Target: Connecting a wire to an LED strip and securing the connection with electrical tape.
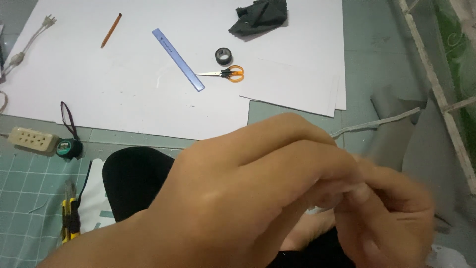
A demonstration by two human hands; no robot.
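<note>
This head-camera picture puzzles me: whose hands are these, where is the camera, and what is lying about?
No machine here: a person wears the camera on the head, looking down at their own bare hands. The left hand and right hand meet fingertip to fingertip close to the lens; whatever they pinch is too blurred to tell. Beyond lies a large white sheet with a pencil, a blue ruler, orange-handled scissors, a dark tape roll and a crumpled dark cloth. A power strip sits at left.
</note>
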